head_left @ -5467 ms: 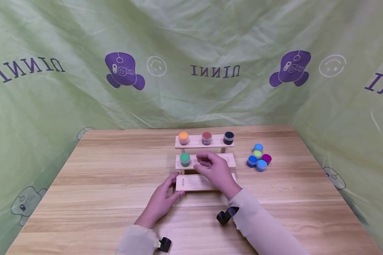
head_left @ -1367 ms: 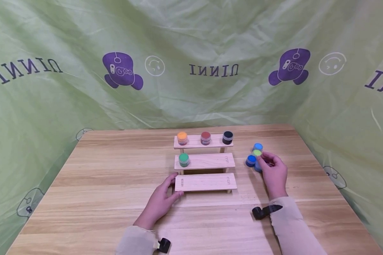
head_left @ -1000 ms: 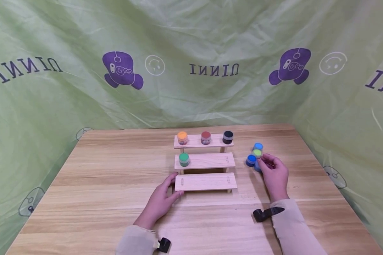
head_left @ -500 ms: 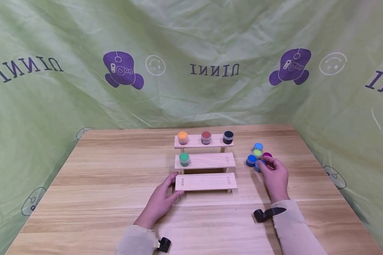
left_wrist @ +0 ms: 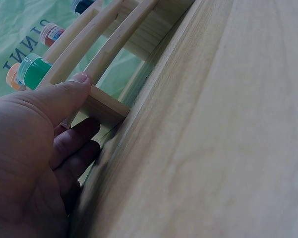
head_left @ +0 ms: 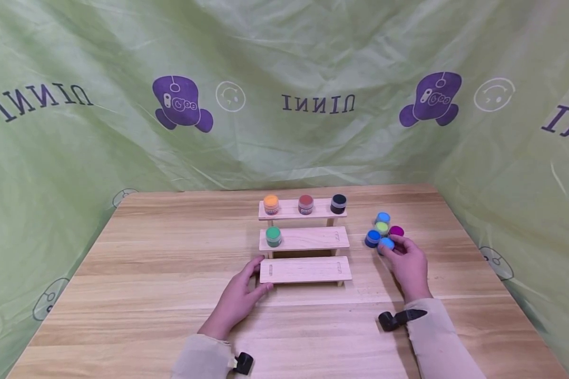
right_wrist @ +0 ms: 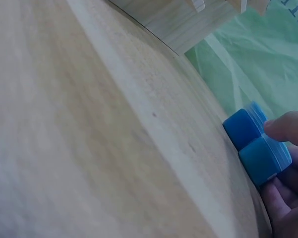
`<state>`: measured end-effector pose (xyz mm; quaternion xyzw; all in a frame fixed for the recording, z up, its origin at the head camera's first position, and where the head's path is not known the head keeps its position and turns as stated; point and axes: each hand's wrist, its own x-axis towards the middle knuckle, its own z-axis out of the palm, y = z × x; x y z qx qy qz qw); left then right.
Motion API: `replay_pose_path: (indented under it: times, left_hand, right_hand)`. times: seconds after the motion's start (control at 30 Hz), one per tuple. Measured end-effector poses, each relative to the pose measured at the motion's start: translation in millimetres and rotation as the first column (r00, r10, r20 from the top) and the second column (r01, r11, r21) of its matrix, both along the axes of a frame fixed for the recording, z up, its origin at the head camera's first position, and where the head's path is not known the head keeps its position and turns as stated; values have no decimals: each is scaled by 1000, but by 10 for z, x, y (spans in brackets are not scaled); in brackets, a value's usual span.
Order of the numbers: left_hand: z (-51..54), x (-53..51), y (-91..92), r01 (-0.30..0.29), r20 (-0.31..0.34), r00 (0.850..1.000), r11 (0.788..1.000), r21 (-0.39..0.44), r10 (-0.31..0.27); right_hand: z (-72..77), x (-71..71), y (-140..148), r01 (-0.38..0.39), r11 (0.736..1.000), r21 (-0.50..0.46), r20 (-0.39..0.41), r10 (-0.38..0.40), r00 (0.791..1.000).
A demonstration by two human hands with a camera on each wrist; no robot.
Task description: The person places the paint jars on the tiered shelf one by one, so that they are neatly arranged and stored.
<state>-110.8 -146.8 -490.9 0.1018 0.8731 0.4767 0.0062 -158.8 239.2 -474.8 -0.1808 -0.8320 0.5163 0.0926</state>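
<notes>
Right of centre in the head view, the right hand (head_left: 410,267) holds the near light blue pot (head_left: 386,245) between thumb and fingers, its grip narrowed to the pot's width. That pot is at the front of a small cluster on the counter (head_left: 151,268), with the dark blue pot (head_left: 373,239) just to its left, the lime pot (head_left: 381,228) behind, the purple pot (head_left: 396,231) behind and to the right, and the far light blue pot (head_left: 383,218) at the back. In the right wrist view, the held pot is at the right edge of the frame, the thumb at its top and fingers behind it, with the dark blue one close against it. The left hand (head_left: 238,295), below centre in the head view, grips the left end of the rack's (head_left: 308,270) lowest shelf, thumb at the front corner and fingers around the side. On the top shelf, from left to right, stand the orange pot (head_left: 271,205), the red pot (head_left: 305,205) and the black pot (head_left: 339,204); the green pot (head_left: 273,237) stands at the left of the middle shelf. A green sheet (head_left: 284,147) with purple print hangs across the upper frame.
</notes>
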Motion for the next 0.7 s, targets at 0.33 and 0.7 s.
replay_pose_path:
  times: [0.33,0.7]
  left_hand:
    - [19,5,-10,0,8,1000,1000,9,0]
    - [20,10,-2,-5,26,1000,1000,10,5]
  right_hand:
    - [-13,-16,-4,-9,1000,24,6,9,1000]
    - [10,-5,-17,22,999,-33,-21,-22,1000]
